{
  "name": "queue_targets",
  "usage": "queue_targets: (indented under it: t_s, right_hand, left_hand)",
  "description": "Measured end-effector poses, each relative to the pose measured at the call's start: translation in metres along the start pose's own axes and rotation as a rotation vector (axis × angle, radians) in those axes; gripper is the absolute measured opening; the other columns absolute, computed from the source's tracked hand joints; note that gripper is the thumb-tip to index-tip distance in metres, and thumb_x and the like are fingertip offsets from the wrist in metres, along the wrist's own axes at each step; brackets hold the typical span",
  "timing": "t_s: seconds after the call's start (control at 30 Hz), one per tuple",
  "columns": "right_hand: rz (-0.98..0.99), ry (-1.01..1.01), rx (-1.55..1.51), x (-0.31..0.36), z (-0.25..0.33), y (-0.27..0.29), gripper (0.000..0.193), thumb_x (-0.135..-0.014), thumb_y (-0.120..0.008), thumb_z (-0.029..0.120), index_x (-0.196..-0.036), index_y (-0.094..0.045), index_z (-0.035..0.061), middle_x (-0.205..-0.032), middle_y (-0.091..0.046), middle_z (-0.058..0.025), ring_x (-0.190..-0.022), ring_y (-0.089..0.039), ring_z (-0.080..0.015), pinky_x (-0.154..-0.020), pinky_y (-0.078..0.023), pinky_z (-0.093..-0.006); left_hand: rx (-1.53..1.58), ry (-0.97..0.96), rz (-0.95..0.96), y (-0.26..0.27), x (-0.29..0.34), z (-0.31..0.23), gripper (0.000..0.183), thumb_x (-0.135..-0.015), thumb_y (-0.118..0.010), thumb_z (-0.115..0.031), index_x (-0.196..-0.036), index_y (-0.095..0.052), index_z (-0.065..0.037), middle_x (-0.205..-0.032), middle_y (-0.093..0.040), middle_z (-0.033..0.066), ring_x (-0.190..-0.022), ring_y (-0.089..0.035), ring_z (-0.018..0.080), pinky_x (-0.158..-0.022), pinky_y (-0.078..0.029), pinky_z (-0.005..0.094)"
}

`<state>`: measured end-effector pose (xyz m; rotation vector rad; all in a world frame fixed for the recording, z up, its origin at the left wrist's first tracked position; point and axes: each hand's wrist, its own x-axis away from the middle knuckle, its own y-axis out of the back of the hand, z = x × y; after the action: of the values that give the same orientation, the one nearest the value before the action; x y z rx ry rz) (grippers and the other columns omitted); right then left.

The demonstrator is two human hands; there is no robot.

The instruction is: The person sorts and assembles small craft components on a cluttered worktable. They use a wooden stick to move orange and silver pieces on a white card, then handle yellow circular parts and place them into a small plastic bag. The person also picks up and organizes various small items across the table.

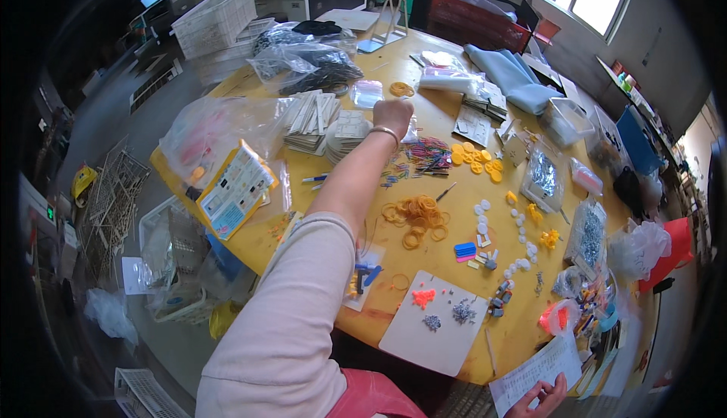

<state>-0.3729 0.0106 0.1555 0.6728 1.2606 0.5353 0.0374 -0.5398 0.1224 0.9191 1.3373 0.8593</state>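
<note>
My left arm stretches across the yellow table to its far middle, where my left hand (393, 116) is closed with its fingertips mostly hidden. A small clear plastic bag (411, 129) shows right beside the fingers; whether they hold it I cannot tell. Just past the hand lie a coil of rubber bands (401, 89) and a stack of clear zip bags (367, 94). Colourful thin sticks (430, 154) are heaped on the near side of it. At the lower right my right hand (541, 398) grips a written sheet of paper (539, 369) by its near edge.
A white board (434, 346) with small orange and metal parts lies at the near edge. Around it are loose rubber bands (415, 217), yellow plastic pieces (477, 157), white discs (482, 223) and bagged metal parts (587, 236). Bags of black items (307, 62) stand far left.
</note>
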Motion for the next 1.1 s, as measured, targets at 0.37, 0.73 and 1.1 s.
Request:
queue_targets:
  t_s: [0.37, 0.73, 1.1]
  right_hand:
    - [0.027, -0.337, -0.741, 0.004, 0.057, 0.008, 0.02, -0.097, -0.06, -0.006, -0.117, -0.065, -0.0045, -0.105, -0.067, -0.0127, -0.093, -0.065, -0.0217, -0.084, -0.056, -0.0335]
    - [0.637, -0.592, -1.969, -0.037, 0.179, -0.014, 0.037, -0.104, -0.066, 0.01, -0.138, -0.062, -0.0052, -0.125, -0.07, -0.0176, -0.108, -0.071, -0.0235, -0.088, -0.06, -0.0351]
    - [0.459, -0.723, -1.585, 0.073, 0.147, 0.048, 0.008, -0.099, -0.065, -0.001, -0.092, -0.064, 0.0015, -0.08, -0.063, -0.0027, -0.072, -0.058, -0.0097, -0.069, -0.046, -0.0244]
  left_hand:
    - [1.735, 0.029, 0.053, 0.156, 0.065, 0.039, 0.021, -0.103, -0.068, -0.022, -0.103, -0.074, -0.002, -0.095, -0.077, 0.0065, -0.091, -0.075, 0.0153, -0.081, -0.059, 0.0289]
    - [2.371, -0.092, 0.881, 0.235, 0.294, -0.041, 0.016, -0.107, -0.065, -0.02, -0.111, -0.07, -0.006, -0.112, -0.075, 0.0103, -0.107, -0.074, 0.0228, -0.096, -0.061, 0.0371]
    - [1.704, 0.2, -0.115, 0.227, 0.47, -0.08, 0.028, -0.102, -0.061, -0.002, -0.13, -0.06, -0.001, -0.108, -0.064, 0.0068, -0.098, -0.063, 0.018, -0.088, -0.053, 0.0318]
